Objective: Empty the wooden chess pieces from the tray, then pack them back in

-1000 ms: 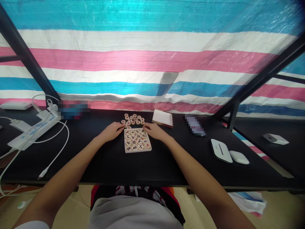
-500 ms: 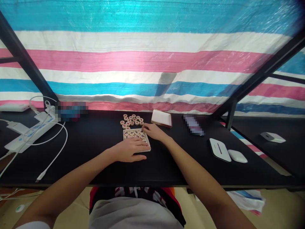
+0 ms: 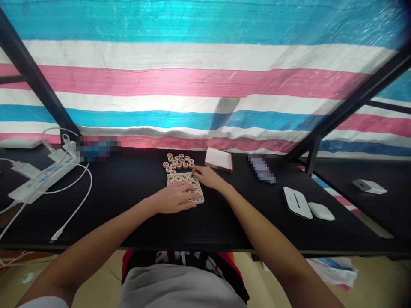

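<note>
Your L hand point(image 3: 175, 197) is over the near/mid part of the white tray point(image 3: 201, 200), palm down, fingers stretched out and a bit fanned, thumb apart at the near edge. Can't tell if its fingertips touch the pcs underneath. Your R hand point(image 3: 207, 175) is at the tray's far R corner, fingers bent and close together; can't tell if they're pinching a pc or just resting there. Tray sits flat on the black table point(image 3: 224, 226), roughly in front of you, w/ black-lettered pcs point(image 3: 178, 178) showing in the far rows; your L hand hides most of the rest. Loose red-lettered pcs point(image 3: 179, 165) are bunched on the table just past the tray's far edge, faces up, many touching. Open box lid point(image 3: 218, 158) is beyond your R hand, hollow side up, near the striped sheet point(image 3: 192, 81). Further R: pixelated flat item point(image 3: 261, 168), then a white flat case point(image 3: 297, 202) w/ a dark slot and a rounded white item point(image 3: 321, 211) right beside it. Far L: white pwr strip point(image 3: 45, 179) w/ plugs in, plus a looped white cable point(image 3: 91, 182), its end lying near the table's front edge.
</note>
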The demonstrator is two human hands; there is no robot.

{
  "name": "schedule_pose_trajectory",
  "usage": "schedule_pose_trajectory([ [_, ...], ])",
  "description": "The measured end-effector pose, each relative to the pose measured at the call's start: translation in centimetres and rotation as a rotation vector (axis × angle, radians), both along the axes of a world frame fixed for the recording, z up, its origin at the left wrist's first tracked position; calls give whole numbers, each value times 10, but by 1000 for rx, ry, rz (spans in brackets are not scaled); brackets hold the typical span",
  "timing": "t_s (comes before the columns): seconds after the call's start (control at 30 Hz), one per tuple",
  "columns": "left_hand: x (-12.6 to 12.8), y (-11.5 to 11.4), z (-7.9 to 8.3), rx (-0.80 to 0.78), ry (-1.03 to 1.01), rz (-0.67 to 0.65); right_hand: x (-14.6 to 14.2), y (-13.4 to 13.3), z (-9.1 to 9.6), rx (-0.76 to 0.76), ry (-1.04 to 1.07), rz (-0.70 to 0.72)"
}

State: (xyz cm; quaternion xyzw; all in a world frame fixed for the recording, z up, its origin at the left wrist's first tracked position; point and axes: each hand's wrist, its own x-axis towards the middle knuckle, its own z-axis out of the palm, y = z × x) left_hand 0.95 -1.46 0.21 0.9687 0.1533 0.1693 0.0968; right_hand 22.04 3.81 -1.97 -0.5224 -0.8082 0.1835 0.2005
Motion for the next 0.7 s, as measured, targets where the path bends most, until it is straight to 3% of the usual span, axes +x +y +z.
schedule_pose_trajectory([
  [0.3, 2, 0, -5, 56, 102, -33, -2, -3, 5, -8, 0, -13],
  [0.7, 2, 2, -7, 90, 56, -29, -1, -1, 1, 8, -8, -5],
])
